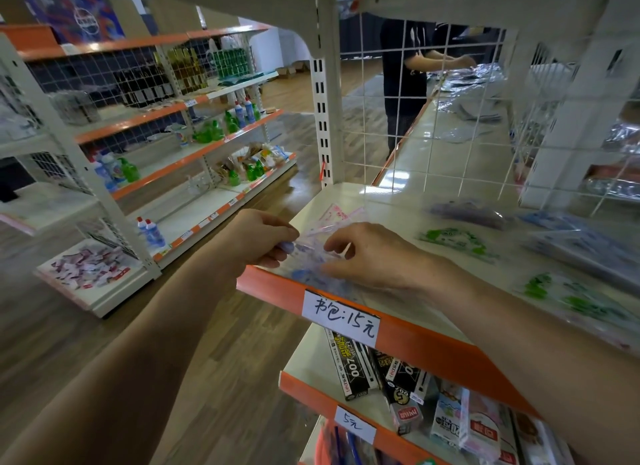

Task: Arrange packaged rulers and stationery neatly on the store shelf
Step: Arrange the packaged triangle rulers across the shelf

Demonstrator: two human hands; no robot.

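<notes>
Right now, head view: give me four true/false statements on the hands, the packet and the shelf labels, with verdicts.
1. Left hand and right hand both pinch the clear packet at the front corner of the shelf. True.
2. The price label just below the hands reads 5元. False: it reads 15元; the 5元 label is one shelf down.
3. Black boxes lie on the lower shelf. True.
4. The green-printed packets lie left of the hands. False: they lie to the right.

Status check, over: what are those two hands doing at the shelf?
Left hand and right hand both pinch the clear packet. Packet at the shelf front corner. Green-printed packets lie further right, apart; nothing in the way.
</notes>
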